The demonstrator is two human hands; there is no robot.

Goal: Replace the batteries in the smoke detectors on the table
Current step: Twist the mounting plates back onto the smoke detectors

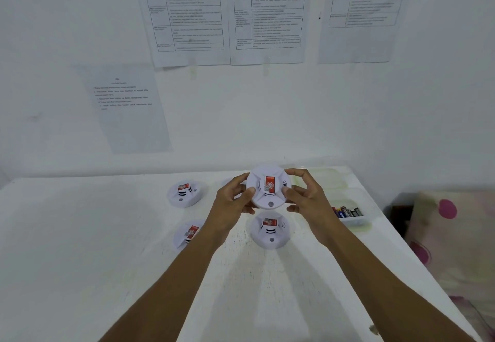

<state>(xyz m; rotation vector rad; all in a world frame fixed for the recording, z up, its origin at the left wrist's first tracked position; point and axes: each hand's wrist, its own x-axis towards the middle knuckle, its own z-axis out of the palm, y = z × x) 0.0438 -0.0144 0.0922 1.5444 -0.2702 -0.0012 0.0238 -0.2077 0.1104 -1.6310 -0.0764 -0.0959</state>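
The white wall fills the upper half of the view and carries several printed sheets, whose text is too blurred to read. Below it, a white table spans the lower half. At the right edge, just beside the table, lies a pale fabric with pink spots.

Both bare forearms extend from the bottom edge toward the table's centre. The left hand and right hand together hold one round white smoke detector, the held detector, raised above the table surface with its red label toward the camera. Each hand grips one side: fingers curled round the rim, thumb pressed on the front face.

Three more detectors rest on the table:
- the near detector – directly under the held unit;
- the far-left detector – to the left of the left hand;
- the near-left detector – partly hidden by the left forearm.

A clear plastic tray sits near the table's right edge, just beside the right wrist. It holds a row of batteries.
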